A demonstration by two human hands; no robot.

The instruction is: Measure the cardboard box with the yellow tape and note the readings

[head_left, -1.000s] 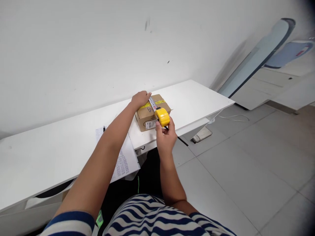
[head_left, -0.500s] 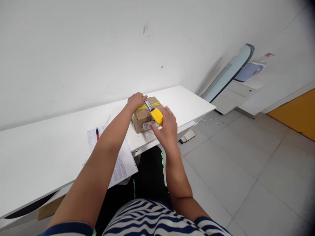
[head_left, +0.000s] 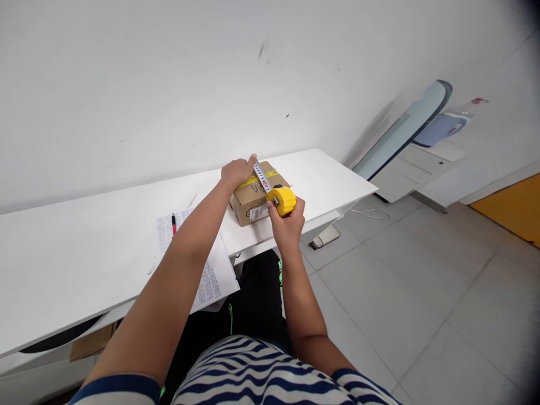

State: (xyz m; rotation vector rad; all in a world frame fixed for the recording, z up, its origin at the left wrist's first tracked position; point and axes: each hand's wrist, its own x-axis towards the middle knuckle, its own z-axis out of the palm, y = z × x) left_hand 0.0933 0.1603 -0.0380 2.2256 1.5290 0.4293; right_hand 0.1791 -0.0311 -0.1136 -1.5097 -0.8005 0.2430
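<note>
A brown cardboard box (head_left: 246,203) with yellow tape and a white label lies on the table. Across its top stretches the metal blade of a yellow tape measure (head_left: 285,201), its numbers facing up. My right hand (head_left: 288,224) is closed around the yellow case at the box's near right edge. At the box's far edge, my left hand (head_left: 237,172) pinches the blade's end, with the thumb on top; its other fingers are partly hidden beside the box.
Printed sheets (head_left: 211,279) with a red and black pen (head_left: 174,224) lie on the white table (head_left: 84,247), partly under my left forearm. Behind it rises a white wall. An ironing board (head_left: 407,132) leans at the right, and a white object (head_left: 325,237) lies on the tiled floor.
My right hand has closed around the tape measure's case and pulled it toward me and to the right. More of the blade shows across the box. The left hand stays at the far edge.
</note>
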